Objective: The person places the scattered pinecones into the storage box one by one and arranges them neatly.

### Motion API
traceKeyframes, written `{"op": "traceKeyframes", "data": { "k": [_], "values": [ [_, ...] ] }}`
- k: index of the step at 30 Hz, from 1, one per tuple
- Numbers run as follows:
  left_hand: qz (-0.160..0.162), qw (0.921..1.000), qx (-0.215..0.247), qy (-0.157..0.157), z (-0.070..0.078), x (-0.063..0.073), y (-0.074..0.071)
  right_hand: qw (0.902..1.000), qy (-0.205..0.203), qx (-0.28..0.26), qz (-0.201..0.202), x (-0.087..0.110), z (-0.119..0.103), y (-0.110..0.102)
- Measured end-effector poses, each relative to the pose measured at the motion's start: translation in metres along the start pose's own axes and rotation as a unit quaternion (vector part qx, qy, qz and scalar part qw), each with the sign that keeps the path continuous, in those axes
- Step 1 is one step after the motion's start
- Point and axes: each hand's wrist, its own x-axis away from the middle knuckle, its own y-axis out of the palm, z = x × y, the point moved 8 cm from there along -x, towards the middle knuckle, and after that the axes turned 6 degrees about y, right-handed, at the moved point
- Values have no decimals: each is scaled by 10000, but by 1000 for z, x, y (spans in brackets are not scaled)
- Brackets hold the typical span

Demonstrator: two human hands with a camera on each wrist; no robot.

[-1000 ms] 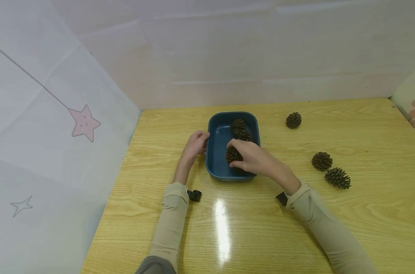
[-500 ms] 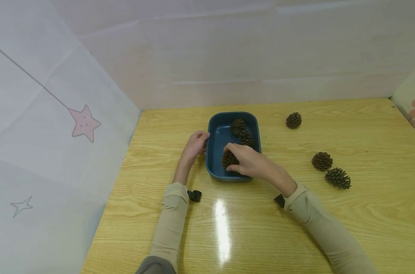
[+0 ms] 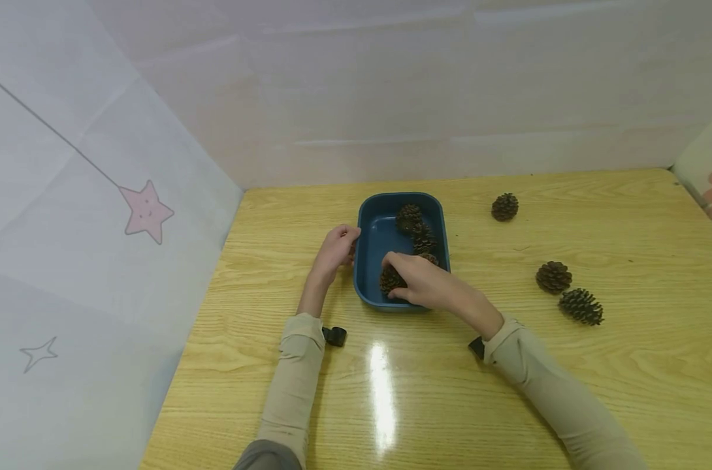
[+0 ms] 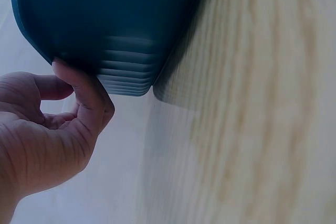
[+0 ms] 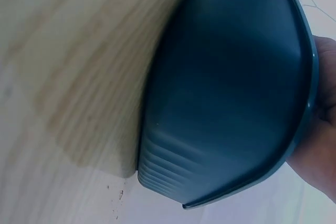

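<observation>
A dark blue plastic bin (image 3: 368, 297) stands on the wooden table. Inside its front part, my right hand (image 3: 420, 281) grips a brown pine cone (image 3: 392, 279) between thumb and fingers. More pine cones (image 3: 409, 217) lie along the bin's right side, one partly covered by that hand. My left hand (image 3: 335, 249) holds the bin's left edge; in the left wrist view its bent fingers (image 4: 86, 95) touch the wall by the rim. From the right wrist, the bin's outer wall (image 5: 226, 82) hides the held cone, and only part of the right hand (image 5: 320, 150) shows.
To the right on the table (image 3: 450, 391) lie a single pine cone (image 3: 505, 207) toward the back and two close together, one rounder (image 3: 554, 277) and one longer (image 3: 581, 307). A pale sheet (image 3: 356, 98) hangs behind the table, another at the left.
My right hand has shifted slightly left and toward the bin's front with the pine cone. Another cone behind that hand has come into sight. My left hand stays at the bin's edge.
</observation>
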Motion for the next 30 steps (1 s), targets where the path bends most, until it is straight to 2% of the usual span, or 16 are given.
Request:
{"op": "traceKeyframes", "data": {
  "k": [20, 26, 30],
  "values": [
    [16, 10000, -4, 29, -2, -1, 1, 9982, 297, 331, -410, 0, 6, 11],
    [-5, 10000, 24, 18, -2, -1, 0, 9958, 325, 626, -576, 3, 4, 1],
    [-14, 10000, 24, 21, -1, -1, 0, 9969, 328, 510, -505, 6, 6, -12]
  ]
}}
